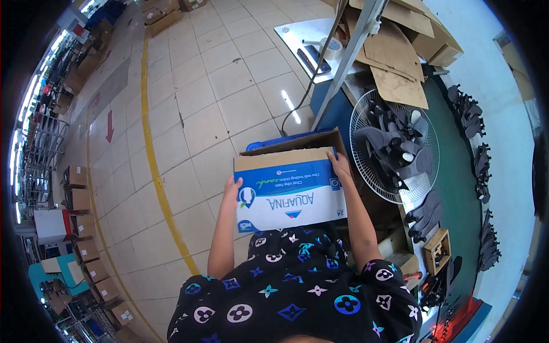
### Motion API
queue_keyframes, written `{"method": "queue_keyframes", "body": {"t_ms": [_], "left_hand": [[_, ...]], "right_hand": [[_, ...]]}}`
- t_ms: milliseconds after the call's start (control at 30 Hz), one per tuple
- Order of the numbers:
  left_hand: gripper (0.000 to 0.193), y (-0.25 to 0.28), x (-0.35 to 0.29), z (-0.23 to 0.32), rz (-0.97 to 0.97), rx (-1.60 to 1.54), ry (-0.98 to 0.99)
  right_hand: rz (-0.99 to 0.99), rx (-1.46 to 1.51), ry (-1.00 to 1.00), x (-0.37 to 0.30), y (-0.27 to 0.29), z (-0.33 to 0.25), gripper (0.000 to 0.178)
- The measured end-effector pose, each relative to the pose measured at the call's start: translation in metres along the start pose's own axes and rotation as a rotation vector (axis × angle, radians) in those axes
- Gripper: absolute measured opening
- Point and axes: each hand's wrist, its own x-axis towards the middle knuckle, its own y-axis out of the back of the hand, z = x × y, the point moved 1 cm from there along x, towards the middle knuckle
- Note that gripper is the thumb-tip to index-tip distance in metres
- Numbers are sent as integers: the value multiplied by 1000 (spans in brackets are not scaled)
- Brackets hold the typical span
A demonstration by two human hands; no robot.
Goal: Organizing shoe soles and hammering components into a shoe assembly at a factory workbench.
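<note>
In front of my body I hold a cardboard box [291, 191] with blue and white print, its lettering upside down to me. My left hand [231, 190] grips its left side near the upper corner. At the upper right corner, my right hand [339, 166] is closed on the edge, thumb on the printed face. A brown cardboard flap shows along the top. Just beyond it are another brown cardboard wall [329, 138] and the rim of a blue bin [274, 140]; the box hides most of them.
A round white wire basket [355, 123] of dark grey curved parts stands on the workbench [457, 188] at right. More such parts [426, 214] lie alongside. Beyond are flattened cardboard [394, 54], a phone [318, 60] and a tape roll [331, 48]. Yellow floor tape [157, 183] runs at left.
</note>
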Motion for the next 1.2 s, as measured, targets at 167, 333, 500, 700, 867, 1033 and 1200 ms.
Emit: {"method": "queue_keyframes", "body": {"t_ms": [167, 333, 500, 700, 867, 1033, 1200], "left_hand": [[47, -23, 38, -28, 135, -61, -5], [54, -41, 46, -49, 367, 525, -144], [57, -82, 34, -35, 518, 786, -89], [49, -80, 80, -71, 609, 748, -97], [37, -63, 93, -107, 762, 756, -222], [36, -90, 118, -123, 685, 684, -218], [37, -48, 139, -137, 581, 799, -161]], "right_hand": [[20, -125, -121, 54, -20, -18, 60], [74, -58, -63, 87, -43, 16, 56], [265, -166, -38, 102, -68, 41, 54], [69, -254, -30, 135, -87, 59, 47], [357, -68, 255, 136, -146, 90, 34], [254, -260, 62, 183, -159, 211, 41], [55, -531, 72, 189, -193, 176, 46]]}}
